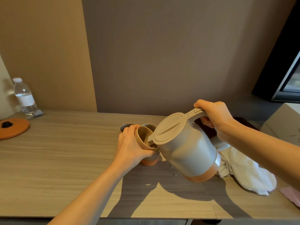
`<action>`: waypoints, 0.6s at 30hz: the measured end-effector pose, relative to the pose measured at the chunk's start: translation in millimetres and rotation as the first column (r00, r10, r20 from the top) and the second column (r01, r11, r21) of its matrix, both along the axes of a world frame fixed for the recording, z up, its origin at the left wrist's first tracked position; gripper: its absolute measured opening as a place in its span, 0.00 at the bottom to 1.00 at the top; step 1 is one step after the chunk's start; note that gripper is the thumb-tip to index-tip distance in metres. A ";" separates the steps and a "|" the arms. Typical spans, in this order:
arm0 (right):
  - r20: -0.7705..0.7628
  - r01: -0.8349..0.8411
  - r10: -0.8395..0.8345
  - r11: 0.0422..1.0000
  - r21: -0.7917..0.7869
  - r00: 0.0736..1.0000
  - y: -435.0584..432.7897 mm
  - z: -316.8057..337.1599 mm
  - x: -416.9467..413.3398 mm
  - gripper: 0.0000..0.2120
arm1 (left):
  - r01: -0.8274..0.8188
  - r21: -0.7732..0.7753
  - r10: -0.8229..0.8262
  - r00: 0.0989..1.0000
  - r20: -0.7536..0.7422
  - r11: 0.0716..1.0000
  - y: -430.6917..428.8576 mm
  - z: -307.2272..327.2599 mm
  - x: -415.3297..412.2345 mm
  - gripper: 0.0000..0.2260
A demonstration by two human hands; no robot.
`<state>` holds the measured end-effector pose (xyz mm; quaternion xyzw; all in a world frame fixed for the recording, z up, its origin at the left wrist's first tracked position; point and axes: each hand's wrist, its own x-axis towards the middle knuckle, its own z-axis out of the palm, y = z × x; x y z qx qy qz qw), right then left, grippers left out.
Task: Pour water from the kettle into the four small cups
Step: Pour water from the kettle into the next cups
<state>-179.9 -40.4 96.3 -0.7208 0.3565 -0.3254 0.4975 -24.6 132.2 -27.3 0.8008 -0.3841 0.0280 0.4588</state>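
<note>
Head view, right grip: the right hand is closed around the kettle's handle, thumb on top near the lid hinge, fingers curled underneath.
Head view, left grip: the left hand is wrapped around a tilted small cup, mouth turned toward the spout.
Kettle position: lifted off the worktop, tipped down and away from the right grip, spout at the held cup's rim.
Other cups: two cups stand just beyond the left grip; another orange-based cup sits right under it, touching or nearly so.
Kettle handling: rigid plastic, probably heavy with water; the weight hangs well out from the handle, so a firm, full-hand hold looks right.
Cup handling: small, stiff, likely ceramic and breakable; smooth sides could slip if wet, so holding around the body suits it.
Spill signs: a few droplets lie on the worktop below the kettle.
Nearby: a white cloth lies under the right forearm.
</note>
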 end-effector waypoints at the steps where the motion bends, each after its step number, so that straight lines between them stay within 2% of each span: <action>1: -0.003 -0.002 0.002 1.000 0.001 1.000 0.1 0.0 0.3 0.14 | -0.001 -0.001 0.001 1.000 -0.001 1.000 0.0 -0.5 0.1 0.42; 18: -0.020 -0.005 0.004 1.000 -0.028 1.000 1.0 -1.5 4.3 0.14 | -0.035 -0.036 0.033 0.998 -0.049 0.999 0.7 -9.8 0.8 0.42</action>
